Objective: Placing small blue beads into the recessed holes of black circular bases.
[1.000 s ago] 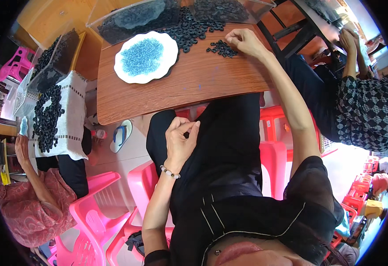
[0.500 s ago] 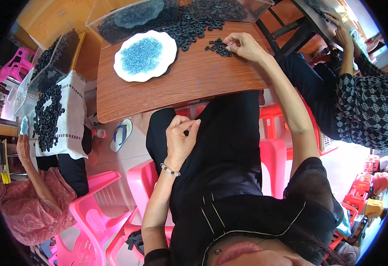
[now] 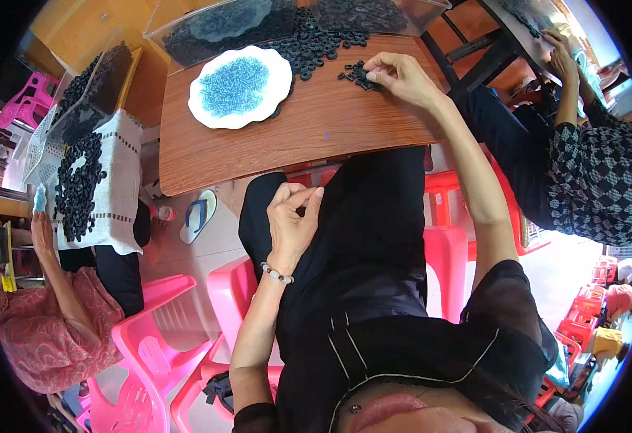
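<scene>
My right hand [image 3: 402,76] reaches across the brown wooden table [image 3: 309,137], its fingertips pinched on a small heap of dark rings [image 3: 356,74]. A larger spread of the same dark rings [image 3: 316,40] lies further back. Left of it stands a white scalloped plate [image 3: 273,97] heaped with small blue beads [image 3: 233,85]. My left hand [image 3: 292,216] hovers over my lap in black clothing, below the table edge. Its fingers curl toward the thumb, and whether it holds anything small is not visible.
Clear plastic trays [image 3: 222,25] of dark parts sit at the table's far edge. A person in a checked top [image 3: 590,173] works at the right. At the left, another person in a red patterned top [image 3: 38,325] sits by a white cloth [image 3: 125,187] covered with dark rings. Pink plastic chairs [image 3: 157,339] stand around.
My right hand's fingers have shifted slightly at the small heap of rings. My left hand keeps the same pose over my lap.
</scene>
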{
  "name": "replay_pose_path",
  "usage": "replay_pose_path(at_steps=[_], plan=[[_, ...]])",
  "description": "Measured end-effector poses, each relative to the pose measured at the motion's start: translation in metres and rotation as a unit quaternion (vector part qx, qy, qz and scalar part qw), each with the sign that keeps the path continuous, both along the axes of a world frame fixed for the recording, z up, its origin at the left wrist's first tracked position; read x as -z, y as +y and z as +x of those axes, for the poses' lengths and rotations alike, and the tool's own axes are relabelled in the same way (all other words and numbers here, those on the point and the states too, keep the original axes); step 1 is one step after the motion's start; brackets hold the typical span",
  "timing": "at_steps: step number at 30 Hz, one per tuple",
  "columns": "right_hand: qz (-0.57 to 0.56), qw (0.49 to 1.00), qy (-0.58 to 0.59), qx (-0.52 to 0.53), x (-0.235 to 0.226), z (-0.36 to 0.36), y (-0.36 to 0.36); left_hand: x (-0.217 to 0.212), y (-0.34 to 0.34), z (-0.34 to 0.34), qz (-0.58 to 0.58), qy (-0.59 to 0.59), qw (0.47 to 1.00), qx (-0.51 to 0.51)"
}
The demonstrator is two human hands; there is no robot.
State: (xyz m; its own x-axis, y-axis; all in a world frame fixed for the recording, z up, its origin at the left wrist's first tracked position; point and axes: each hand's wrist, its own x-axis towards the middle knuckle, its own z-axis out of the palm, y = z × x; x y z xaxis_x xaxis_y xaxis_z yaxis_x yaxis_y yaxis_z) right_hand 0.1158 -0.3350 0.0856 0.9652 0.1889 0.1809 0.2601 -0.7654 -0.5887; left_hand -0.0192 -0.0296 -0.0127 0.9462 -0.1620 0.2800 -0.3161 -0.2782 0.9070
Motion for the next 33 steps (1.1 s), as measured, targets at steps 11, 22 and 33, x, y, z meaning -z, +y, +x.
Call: replay_pose_path(at_steps=[11, 22, 33], plan=[[0.02, 0.934, 0.096, -0.344, 0.004, -0.073, 0.114, -0.002, 0.013, 0.014, -0.318, 0.234, 0.914, 0.087], [0.006, 0.942, 0.098, -0.32, -0.004, -0.072, 0.129, -0.006, 0.028, 0.022, -0.399, 0.322, 0.844, 0.158], [0.025, 0.978, -0.031, -0.204, -0.005, 0.011, 0.137, 0.007, 0.021, 0.022, -0.471, 0.337, 0.814, 0.051]])
